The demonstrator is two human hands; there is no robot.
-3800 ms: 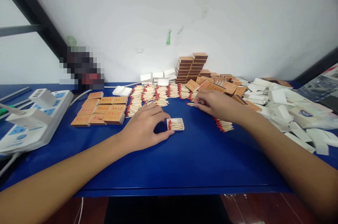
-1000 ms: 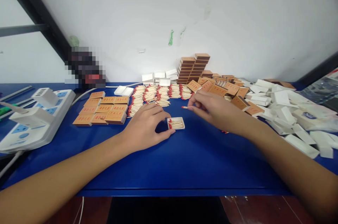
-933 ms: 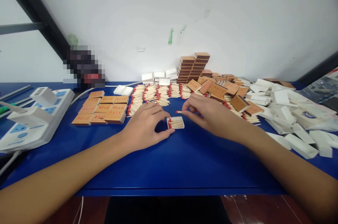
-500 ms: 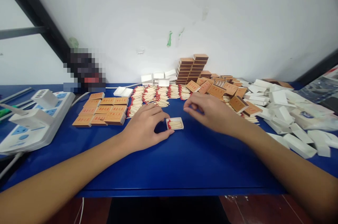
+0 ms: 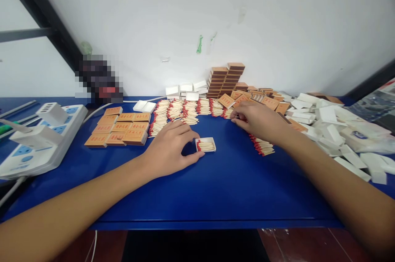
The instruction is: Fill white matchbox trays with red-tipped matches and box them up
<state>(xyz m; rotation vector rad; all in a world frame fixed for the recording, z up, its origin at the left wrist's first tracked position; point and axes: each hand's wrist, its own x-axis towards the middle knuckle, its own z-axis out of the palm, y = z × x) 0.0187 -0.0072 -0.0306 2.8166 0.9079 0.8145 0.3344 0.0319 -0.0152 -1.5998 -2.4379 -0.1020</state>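
A small white matchbox tray lies on the blue table, partly filled with red-headed matches. The thumb and fingers of my left hand grip its left end. Farther right, my right hand reaches to the row of loose matches, with thumb and forefinger drawn together beside it. What sits between those fingertips is hidden. Under the right wrist, another bunch of matches lies with its red heads to the left.
Orange matchboxes lie in rows at the left, near a white power strip. More match heaps and a stack of matchboxes stand toward the wall. White empty trays are piled at the right.
My right hand has moved right and slightly back, from near the tray to the loose matches, uncovering the bunch below its wrist. My left hand has stayed at the tray.
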